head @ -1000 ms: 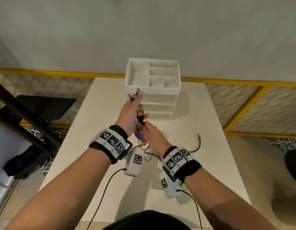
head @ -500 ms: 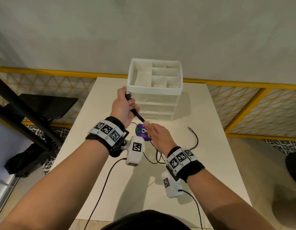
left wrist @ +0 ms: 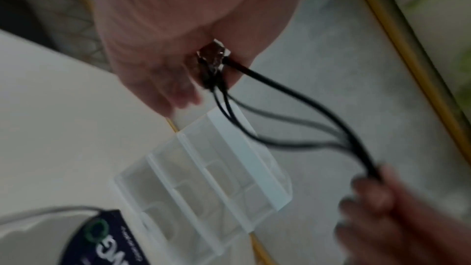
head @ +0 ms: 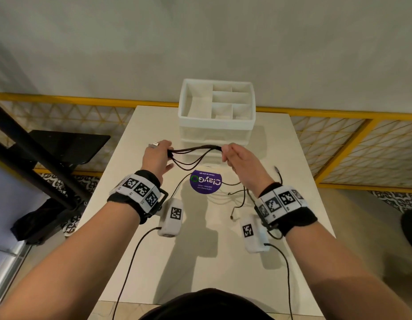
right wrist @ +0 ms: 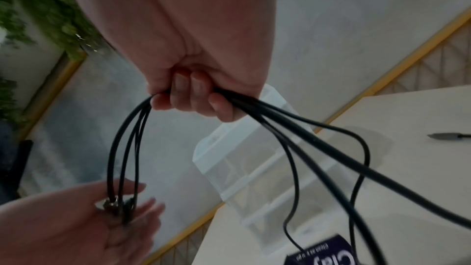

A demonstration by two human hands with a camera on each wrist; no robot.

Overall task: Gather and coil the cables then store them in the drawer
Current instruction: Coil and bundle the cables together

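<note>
Several black cables (head: 195,151) stretch in a bundle between my two hands above the table. My left hand (head: 157,155) pinches their plug ends (left wrist: 213,57) between thumb and fingers. My right hand (head: 239,158) grips the bundle (right wrist: 132,134) in a fist, fingers curled round it. From the right fist the loose cable tails (right wrist: 318,148) hang down to the table (head: 292,158), one ending in a grey plug (head: 276,168). Behind the hands stands the white drawer unit (head: 216,125), its drawers pushed in, topped by an open compartment tray (head: 195,102).
A purple round sticker (head: 205,182) lies on the table under the hands. Wrist camera leads (head: 128,262) run off the table's near edge. A yellow railing (head: 338,144) borders the table at the back and right, and a black stand (head: 68,146) sits at left.
My hands have moved apart: the right hand slid along the cables to the right, drawing them taut between the two hands. The left hand moved slightly left and lower.
</note>
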